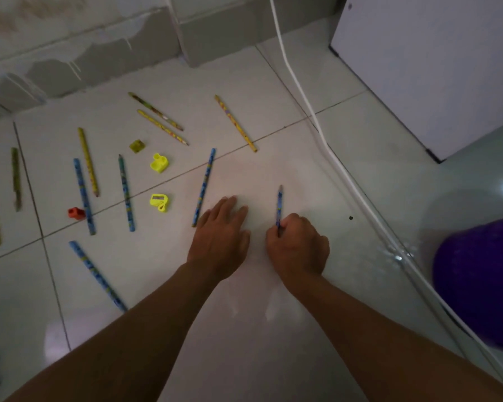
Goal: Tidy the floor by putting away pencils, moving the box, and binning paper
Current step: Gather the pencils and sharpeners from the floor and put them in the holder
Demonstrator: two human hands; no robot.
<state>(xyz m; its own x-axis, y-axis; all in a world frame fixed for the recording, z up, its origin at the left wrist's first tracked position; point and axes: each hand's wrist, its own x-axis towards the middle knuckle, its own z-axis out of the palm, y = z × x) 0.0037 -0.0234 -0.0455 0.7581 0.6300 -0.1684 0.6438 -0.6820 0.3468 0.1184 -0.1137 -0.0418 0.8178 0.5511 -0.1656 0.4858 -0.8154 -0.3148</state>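
Several pencils lie scattered on the white tiled floor. My right hand [298,248] is closed around a short blue pencil [279,204] whose tip points away from me. My left hand [222,230] is flat with fingers apart, its fingertips beside a long blue pencil [204,187]. More blue pencils [83,195] [126,192] [96,275] lie to the left. Yellow pencils [235,122] [162,126] [88,161] lie farther away. No box or paper is in view.
Two yellow sharpeners [159,163] [159,202], an olive one [137,145] and a red one [76,213] sit among the pencils. A white cable [325,146] runs across the floor on the right. A white cabinet [436,71] and a purple round object [479,282] stand at right.
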